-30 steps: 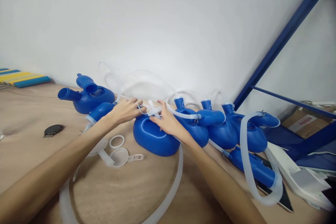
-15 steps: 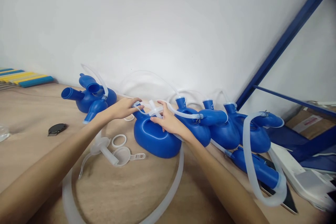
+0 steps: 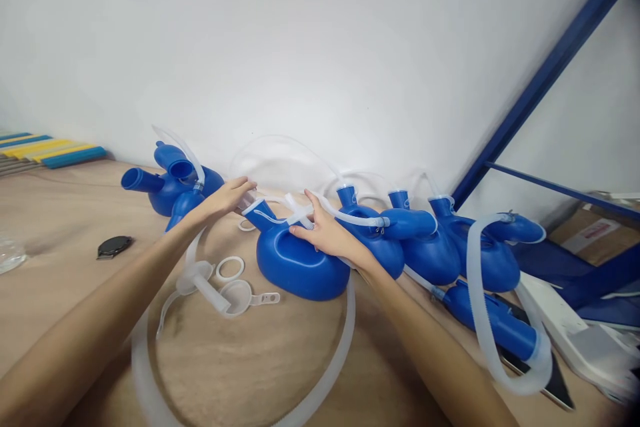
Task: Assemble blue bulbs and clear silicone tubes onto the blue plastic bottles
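A blue plastic urinal bottle (image 3: pixel 303 273) rests on the table, its neck tilted up to the left with a white ring round the mouth. My left hand (image 3: pixel 234 195) is just left of that mouth, fingers stretched out and partly blurred. My right hand (image 3: pixel 325 230) closes round a translucent white cross-shaped fitting (image 3: pixel 299 211) above the bottle, thumb resting near the bottle's handle. A thin strap (image 3: pixel 270 217) runs from the neck towards the fitting. In front on the left lie a translucent lid with a spout (image 3: pixel 207 283), a round cap with a tab (image 3: pixel 237 297) and a white ring (image 3: pixel 230 268).
More blue bottles with clear hoses stand at right (image 3: pixel 430 257) and left (image 3: pixel 163 197). A wide corrugated hose (image 3: pixel 335 367) loops across the front. A black watch-like item (image 3: pixel 114 247) lies left, coloured tubes (image 3: pixel 65 150) farther back. A blue metal frame (image 3: pixel 540 80) rises on the right.
My left hand has come off the bottle's neck and shifted slightly left, baring the mouth. The right hand keeps its place on the fitting. The view has shifted a little.
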